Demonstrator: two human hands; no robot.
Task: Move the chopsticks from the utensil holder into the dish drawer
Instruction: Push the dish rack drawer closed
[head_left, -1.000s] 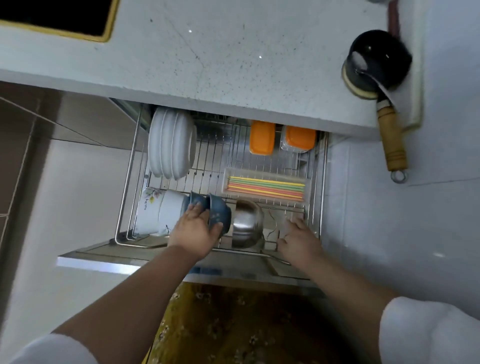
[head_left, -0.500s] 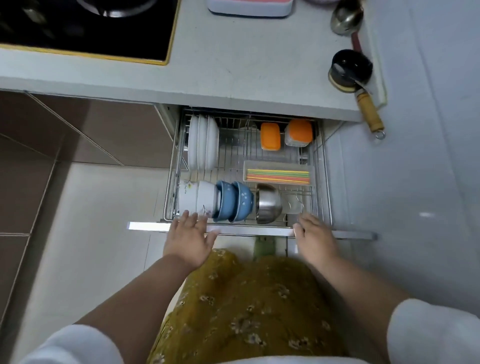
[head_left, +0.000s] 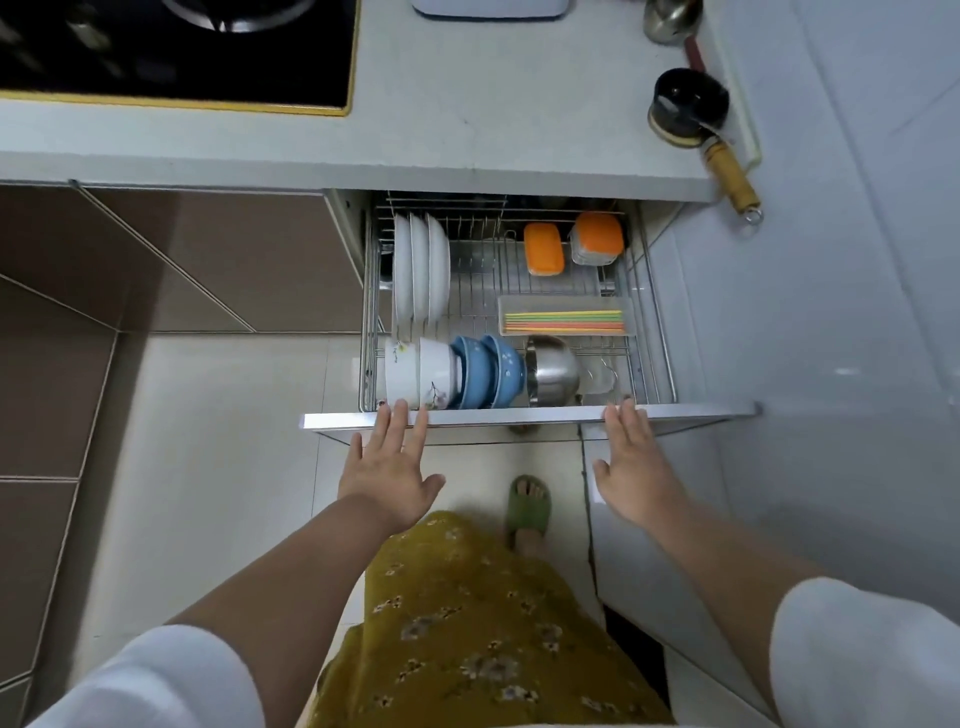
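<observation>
The wire dish drawer stands pulled out under the counter. Coloured chopsticks lie flat in a clear tray at the drawer's right side. My left hand is flat with fingers spread, fingertips on the drawer's front panel at its left. My right hand is flat too, fingertips touching the panel at the right. Neither hand holds anything. No utensil holder is in view.
Inside the drawer stand white plates, white and blue bowls, a steel bowl and two orange-lidded boxes. A hob and a black ladle sit on the counter. My slippered foot is below the drawer.
Both hands have drawn back out of the drawer, from the bowls and rack to its front panel. The camera has pulled back and up, so more counter and floor show.
</observation>
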